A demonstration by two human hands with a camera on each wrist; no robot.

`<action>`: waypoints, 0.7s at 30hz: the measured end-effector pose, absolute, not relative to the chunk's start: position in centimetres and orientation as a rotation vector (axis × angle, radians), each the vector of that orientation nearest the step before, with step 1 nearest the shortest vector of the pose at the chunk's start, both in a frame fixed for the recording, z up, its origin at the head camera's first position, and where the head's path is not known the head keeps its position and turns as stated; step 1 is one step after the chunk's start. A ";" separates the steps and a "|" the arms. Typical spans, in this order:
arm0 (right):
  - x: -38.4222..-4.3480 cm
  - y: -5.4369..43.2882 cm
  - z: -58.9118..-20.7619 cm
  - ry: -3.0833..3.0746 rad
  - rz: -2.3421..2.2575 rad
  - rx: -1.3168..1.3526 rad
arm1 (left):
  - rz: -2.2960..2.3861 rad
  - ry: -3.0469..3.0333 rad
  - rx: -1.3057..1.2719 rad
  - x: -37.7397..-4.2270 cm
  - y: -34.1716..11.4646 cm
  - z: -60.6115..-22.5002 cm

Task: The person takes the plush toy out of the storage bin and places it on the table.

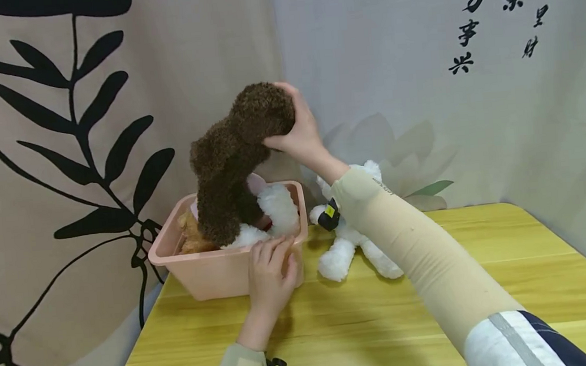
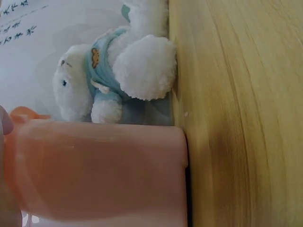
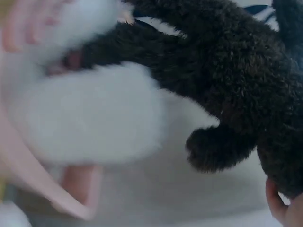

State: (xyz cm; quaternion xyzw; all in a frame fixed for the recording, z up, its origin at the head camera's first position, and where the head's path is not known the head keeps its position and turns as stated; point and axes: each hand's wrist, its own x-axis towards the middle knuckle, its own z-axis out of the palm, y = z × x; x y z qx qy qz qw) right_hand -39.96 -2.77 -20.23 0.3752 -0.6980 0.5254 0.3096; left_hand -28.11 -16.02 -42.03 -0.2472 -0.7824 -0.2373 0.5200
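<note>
In the head view my right hand (image 1: 299, 128) grips one rounded end of a dark brown curly plush toy (image 1: 234, 147), held above a pink plastic bin (image 1: 232, 261). The toy's lower part reaches down into the bin. My left hand (image 1: 273, 269) holds the bin's front rim, fingers over the edge and thumb outside. Inside the bin lie a white plush (image 1: 279, 206) and a tan plush (image 1: 197, 235), both partly hidden. In the right wrist view, fingertips and thumb of my right hand (image 3: 289, 208) hold the brown plush (image 3: 236, 80) at the edge.
A white plush toy (image 1: 339, 256) sits on the wooden table (image 1: 462, 262) just right of the bin; the left wrist view shows its blue garment (image 2: 102, 66). Behind the table hangs a pale curtain (image 1: 211, 41) with black plant prints and written characters.
</note>
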 end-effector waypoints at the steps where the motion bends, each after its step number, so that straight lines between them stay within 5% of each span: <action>1: -39.8 -2.0 -19.3 -1.773 1.371 1.025 | -0.574 -1.865 -0.594 -28.1 -15.9 -42.1; 12: -36.1 8.7 -10.6 -1.463 1.084 1.045 | -0.599 -1.811 -0.634 -28.8 -16.1 -42.2; 21: -35.4 18.4 -13.6 -1.862 0.571 0.803 | -0.592 -1.845 -0.588 -28.1 -17.3 -41.8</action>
